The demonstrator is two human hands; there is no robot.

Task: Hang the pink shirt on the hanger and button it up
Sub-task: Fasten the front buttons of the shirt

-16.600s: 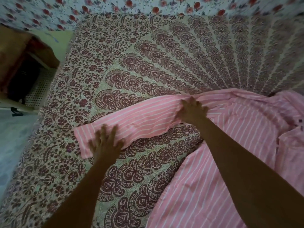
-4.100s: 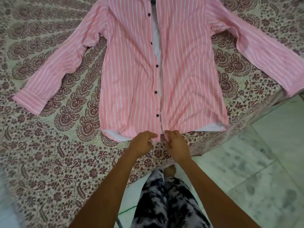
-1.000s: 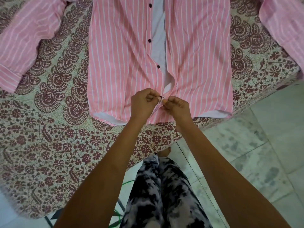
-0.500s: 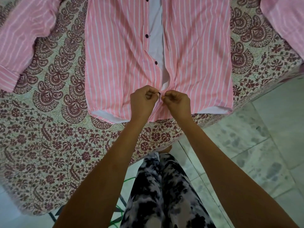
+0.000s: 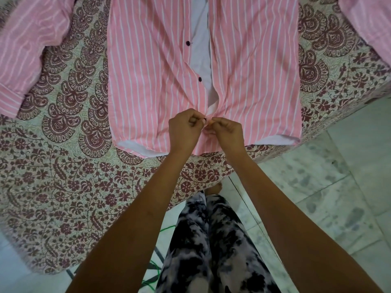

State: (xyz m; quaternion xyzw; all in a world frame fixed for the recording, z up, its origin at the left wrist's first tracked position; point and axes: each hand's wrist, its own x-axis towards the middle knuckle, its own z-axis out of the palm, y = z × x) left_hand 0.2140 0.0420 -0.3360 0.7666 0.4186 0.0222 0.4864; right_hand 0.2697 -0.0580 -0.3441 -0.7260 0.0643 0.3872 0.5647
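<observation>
A bed under a cream sheet (image 5: 63, 187) printed in maroon paisley and flowers fills the left and top of the frame. A pale marbled floor (image 5: 338, 197) shows at the lower right.

At the frame's centre, the left hand (image 5: 184, 132) has its fingers curled and pinches the edge of the shirt front on the left. The right hand (image 5: 227, 132), also curled, pinches the facing edge just beside it. The fingertips of both nearly meet over the shirt's opening, a little above the hem. A small dark speck sits between them, too small to tell whether it is a button.

The shirt (image 5: 148, 70), pink with thin white stripes, lies flat on the sheet, front up. Its hem is near the bed's edge and its top runs out of the frame. Above the hands the two fronts stand apart, showing the white inside (image 5: 201, 39). Two dark buttons (image 5: 188, 43) (image 5: 199, 79) sit undone along the left edge of the gap. One sleeve (image 5: 31, 49) lies crumpled at the upper left with its cuff at the frame's edge. Part of the other sleeve (image 5: 372, 24) shows at the upper right.

Both bare forearms reach up from the bottom of the frame. Between them are black-and-white mottled trousers (image 5: 211, 250), a bare foot (image 5: 213, 189) at the bed's edge, and a green cord (image 5: 156, 271) on the floor.
</observation>
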